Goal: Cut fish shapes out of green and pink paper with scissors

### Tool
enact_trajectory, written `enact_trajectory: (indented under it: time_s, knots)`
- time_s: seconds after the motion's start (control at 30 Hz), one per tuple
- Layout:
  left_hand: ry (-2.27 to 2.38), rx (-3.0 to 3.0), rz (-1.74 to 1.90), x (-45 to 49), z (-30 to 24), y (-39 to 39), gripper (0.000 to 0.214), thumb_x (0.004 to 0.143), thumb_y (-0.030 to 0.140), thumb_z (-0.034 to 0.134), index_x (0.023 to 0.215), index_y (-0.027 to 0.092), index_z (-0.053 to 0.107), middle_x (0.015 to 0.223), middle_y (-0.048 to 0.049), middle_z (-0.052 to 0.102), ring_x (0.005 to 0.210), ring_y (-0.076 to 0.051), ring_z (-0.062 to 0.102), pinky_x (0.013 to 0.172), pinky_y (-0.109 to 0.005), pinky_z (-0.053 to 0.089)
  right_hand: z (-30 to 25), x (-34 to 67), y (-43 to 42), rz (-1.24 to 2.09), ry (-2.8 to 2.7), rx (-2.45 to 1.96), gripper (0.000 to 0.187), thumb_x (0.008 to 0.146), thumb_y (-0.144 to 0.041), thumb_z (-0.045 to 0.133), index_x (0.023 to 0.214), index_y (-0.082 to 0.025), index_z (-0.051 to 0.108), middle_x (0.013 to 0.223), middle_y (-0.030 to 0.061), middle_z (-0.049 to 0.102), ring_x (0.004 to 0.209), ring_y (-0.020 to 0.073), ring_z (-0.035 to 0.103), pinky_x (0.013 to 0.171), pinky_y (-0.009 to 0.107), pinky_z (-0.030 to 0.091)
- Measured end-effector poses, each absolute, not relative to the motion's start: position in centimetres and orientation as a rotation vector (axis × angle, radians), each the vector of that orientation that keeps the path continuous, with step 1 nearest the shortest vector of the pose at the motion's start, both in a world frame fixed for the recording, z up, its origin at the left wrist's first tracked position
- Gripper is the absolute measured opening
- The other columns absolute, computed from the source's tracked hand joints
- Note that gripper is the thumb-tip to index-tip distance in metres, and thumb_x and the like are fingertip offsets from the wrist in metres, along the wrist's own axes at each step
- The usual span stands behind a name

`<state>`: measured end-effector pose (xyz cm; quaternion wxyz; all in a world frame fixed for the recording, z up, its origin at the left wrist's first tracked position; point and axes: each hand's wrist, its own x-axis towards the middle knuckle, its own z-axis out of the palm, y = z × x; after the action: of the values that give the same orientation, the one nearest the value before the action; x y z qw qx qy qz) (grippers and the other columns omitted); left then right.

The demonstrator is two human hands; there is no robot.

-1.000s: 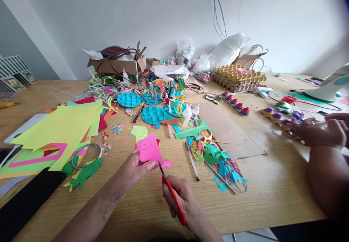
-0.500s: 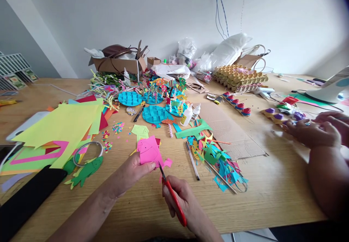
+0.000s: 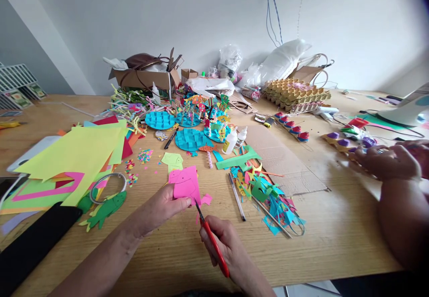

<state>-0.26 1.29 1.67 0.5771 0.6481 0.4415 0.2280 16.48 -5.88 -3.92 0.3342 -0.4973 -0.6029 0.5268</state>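
Pinched in my left hand is a piece of pink paper with a drawn outline on it. My right hand grips red-handled scissors, their blades at the lower right edge of the pink paper. A small pink scrap lies on the table just right of the blades. Behind the pink paper rests a light green paper fish. Green paper fish lie to the left, beside a roll of tape.
Coloured paper sheets are piled at left. A pen, paper scraps and cardboard lie to the right. Glue bottles stand near blue decorated discs. At far right, a co-worker's hands work over a painted egg-carton strip.
The pink paper has turned slightly in my left hand and shifted a little to the right. The scissors stay at its lower edge. The co-worker's hands have moved slightly.
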Motion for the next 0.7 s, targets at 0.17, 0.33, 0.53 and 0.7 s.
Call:
enact_trajectory:
  time_s: [0.17,0.33,0.53,0.7]
  knots:
    - [1.040,1.469,0.618,-0.07,1.58,0.99,0.014,0.075,0.027,0.051,0.074,0.016,0.059,0.075,0.0008,0.058,0.074,-0.016,0.050,0.071,-0.025,0.040,-3.53,16.48,-5.68,1.372,-1.592,-1.324,0.039,0.086,-0.043,0.042,0.056,-0.020,0.033,0.047,-0.0071,0.028,0.044,0.0079,0.030,0.041,0.020,0.023]
    - [1.059,1.446,0.651,0.14,1.55,0.73,0.015,0.075,0.028,0.051,0.077,0.016,0.060,0.077,-0.0001,0.059,0.075,-0.017,0.051,0.072,-0.026,0.041,-3.82,16.56,-5.80,1.433,-1.538,-1.294,0.037,0.086,-0.043,0.044,0.058,-0.020,0.035,0.048,-0.0069,0.032,0.044,0.0076,0.032,0.040,0.018,0.026]
    - [1.069,1.489,0.636,0.31,1.82,0.82,0.017,0.073,0.030,0.051,0.075,0.016,0.060,0.076,-0.0009,0.059,0.075,-0.018,0.051,0.072,-0.028,0.042,-3.95,16.48,-6.02,1.551,-1.420,-1.219,0.032,0.087,-0.038,0.043,0.062,-0.019,0.039,0.051,-0.0069,0.035,0.042,0.0070,0.035,0.038,0.015,0.033]
    - [1.097,1.517,0.619,0.34,1.62,0.62,0.021,0.074,0.032,0.050,0.081,0.015,0.060,0.083,-0.0033,0.061,0.081,-0.020,0.053,0.077,-0.031,0.042,-3.69,16.51,-6.01,1.518,-1.440,-1.235,0.029,0.085,-0.028,0.043,0.058,-0.019,0.037,0.050,-0.0070,0.033,0.042,0.0070,0.034,0.038,0.015,0.029]
